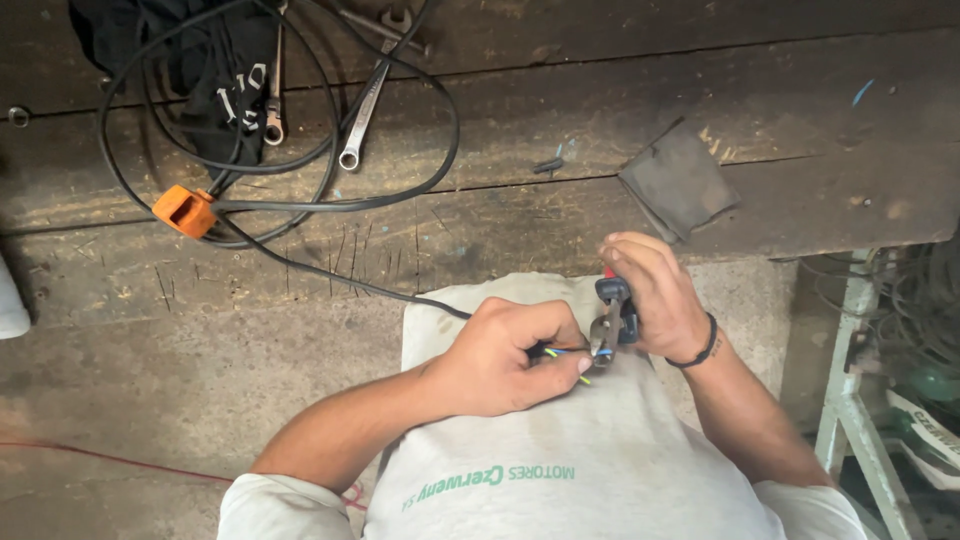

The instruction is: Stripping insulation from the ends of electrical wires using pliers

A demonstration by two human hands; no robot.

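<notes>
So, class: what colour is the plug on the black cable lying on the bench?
Orange plug, clearest in the head view.

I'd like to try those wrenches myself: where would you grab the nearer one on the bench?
Take the wrench by its bare mid-shank, coming from above. It lies flat on the bench, ring end toward you; the black cable loops across it, so the shank is the freest part.

no packages, signs or screens, green lettering on pale shirt (560, 470)

Both forearms bent inward, left hand (505, 355) and right hand (655, 295) fisted close together.
</notes>
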